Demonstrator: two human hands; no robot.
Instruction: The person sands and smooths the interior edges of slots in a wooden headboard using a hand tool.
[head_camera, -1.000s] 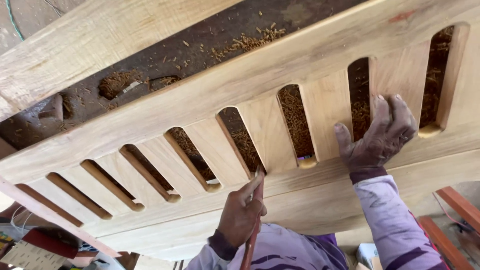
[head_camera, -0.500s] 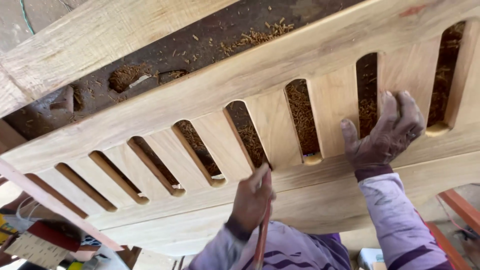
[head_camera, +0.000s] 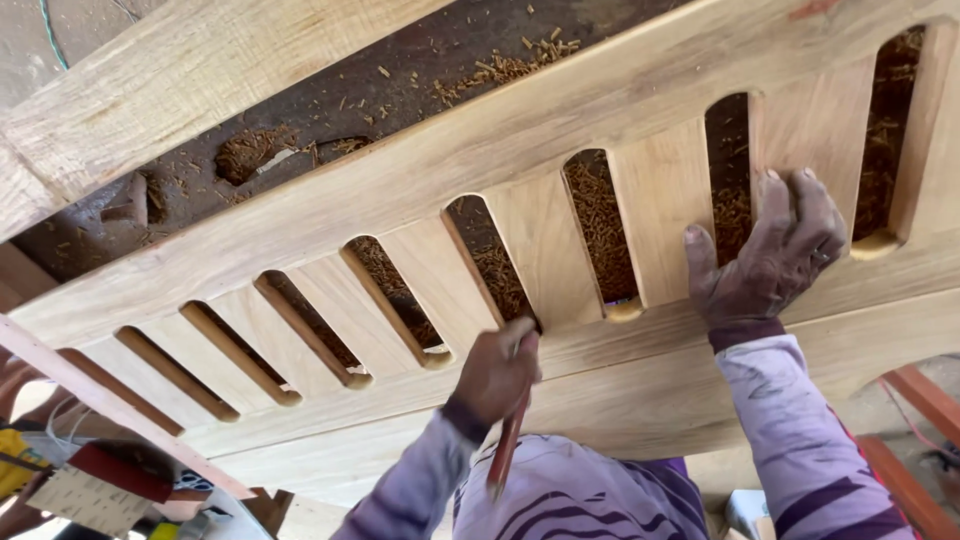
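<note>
While the head camera looked down, the pale, smooth-planed wooden slatted panel (head_camera: 560, 250) lay across the whole view, its flat slats set at a slant between two long rails. Between the slats ran narrow slots with rounded lower ends, and through these openings showed loose brown wood shavings (head_camera: 600, 215) heaped on the dark surface below. More shavings lay scattered on that dark floor (head_camera: 400, 90) above the upper rail, some gathered in two shallow hollows. A rough, paler timber beam (head_camera: 190, 70) crossed the top left corner.

The left hand (head_camera: 497, 372) was closed in a fist around a slim reddish-brown pencil-like tool (head_camera: 507, 445), its upper end meeting the base of a slot at the lower rail and its tip hanging down toward the person's chest. The right hand (head_camera: 768, 255) lay flat and spread on the panel, palm down, fingers (head_camera: 775, 195) reaching up over a slat and the thumb stretched left along the lower rail; it held nothing. Both hands looked dusty and dark. Lilac sleeves with darker stripes (head_camera: 790, 430) covered both forearms.

At the lower left, beneath a thin reddish wooden strip (head_camera: 120, 405), sat a jumble of small items in yellow and red, too blurred to tell apart. A red-orange wooden frame (head_camera: 915, 400) showed at the lower right edge.
</note>
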